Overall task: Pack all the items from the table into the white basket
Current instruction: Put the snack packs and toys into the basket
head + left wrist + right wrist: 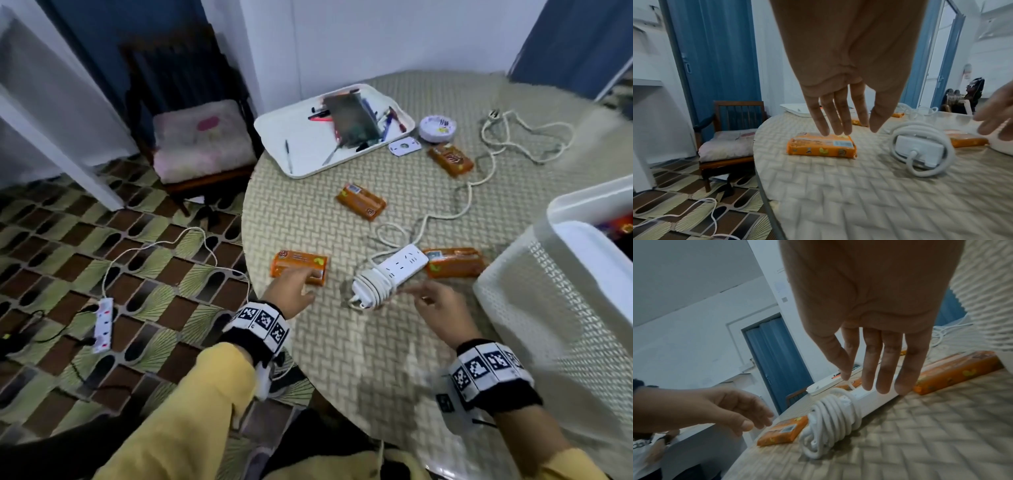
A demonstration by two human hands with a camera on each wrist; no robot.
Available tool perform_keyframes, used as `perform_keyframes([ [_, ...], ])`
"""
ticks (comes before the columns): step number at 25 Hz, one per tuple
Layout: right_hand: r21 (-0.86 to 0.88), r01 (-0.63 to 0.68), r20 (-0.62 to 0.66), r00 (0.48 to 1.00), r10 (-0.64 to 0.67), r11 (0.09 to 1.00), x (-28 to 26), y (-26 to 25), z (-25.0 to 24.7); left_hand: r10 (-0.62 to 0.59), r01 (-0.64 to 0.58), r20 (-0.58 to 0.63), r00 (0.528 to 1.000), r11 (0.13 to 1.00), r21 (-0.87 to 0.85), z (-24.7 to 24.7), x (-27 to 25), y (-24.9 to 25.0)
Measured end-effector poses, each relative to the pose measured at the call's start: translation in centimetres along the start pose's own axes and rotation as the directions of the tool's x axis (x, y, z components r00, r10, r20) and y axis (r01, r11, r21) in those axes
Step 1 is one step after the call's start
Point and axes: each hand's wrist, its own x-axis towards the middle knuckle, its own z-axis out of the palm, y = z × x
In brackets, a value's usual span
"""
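Left hand (291, 291) reaches with straight fingers over an orange packet (298, 266), holding nothing. Right hand (436, 308), fingers spread and empty, hovers by the power strip (390, 275) beside the basket (548, 291).

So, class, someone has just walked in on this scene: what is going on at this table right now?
A person is clearing a round table into a white basket at its right edge. The left hand reaches with straight fingers onto the nearest orange packet; the right hand hovers open beside a white power strip wrapped in its cord. Neither is gripped yet. Three more orange packets, a loose cord and a white tray of pens still wait.
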Motion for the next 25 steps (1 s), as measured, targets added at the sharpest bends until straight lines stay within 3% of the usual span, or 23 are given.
perform_keyframes([
  [3, 0.018, -0.064, -0.015, 0.998, 0.065, 0.998, 1.1, 0.8, -0.7, -0.031, 0.033, -0.017, 0.999, 0.988, 0.150, -1.0, 2.9, -2.2],
  [6, 0.074, -0.174, -0.030, 0.984, 0.177, 0.982, 3.0, 2.3, -1.6, -0.063, 0.008, 0.148, 0.987, 0.938, 0.347, -2.0, 5.8, -4.1],
  [9, 0.061, -0.156, -0.130, 0.978, 0.162, 0.986, 4.9, 3.1, -2.6, -0.063, -0.025, 0.168, 0.984, 0.880, 0.475, -1.6, 7.6, -4.6],
  [11, -0.012, -0.128, -0.127, 0.984, 0.126, 0.992, 6.3, 2.9, -3.3, -0.022, -0.034, 0.172, 0.985, 0.949, 0.314, -1.0, 8.3, -4.3],
  [13, -0.206, -0.131, -0.109, 0.988, 0.110, 0.970, 7.9, 2.9, -3.5, 0.042, -0.068, 0.204, 0.978, 0.990, 0.124, -0.5, 9.3, -3.4],
  [17, -0.431, -0.100, -0.049, 0.995, 0.088, 0.897, 10.6, 3.7, -3.4, 0.111, -0.129, 0.173, 0.979, 0.987, 0.098, -1.1, 11.6, -1.0],
  [22, -0.743, -0.066, 0.131, 0.962, 0.241, 0.667, 12.2, 2.8, -4.5, 0.173, -0.169, 0.179, 0.968, 0.985, -0.039, -1.9, 13.0, -0.1],
  [25, -0.856, -0.045, 0.119, 0.952, 0.281, 0.515, 13.1, 2.7, -4.9, 0.168, -0.158, 0.173, 0.970, 0.985, -0.073, -2.0, 13.2, 0.4],
])
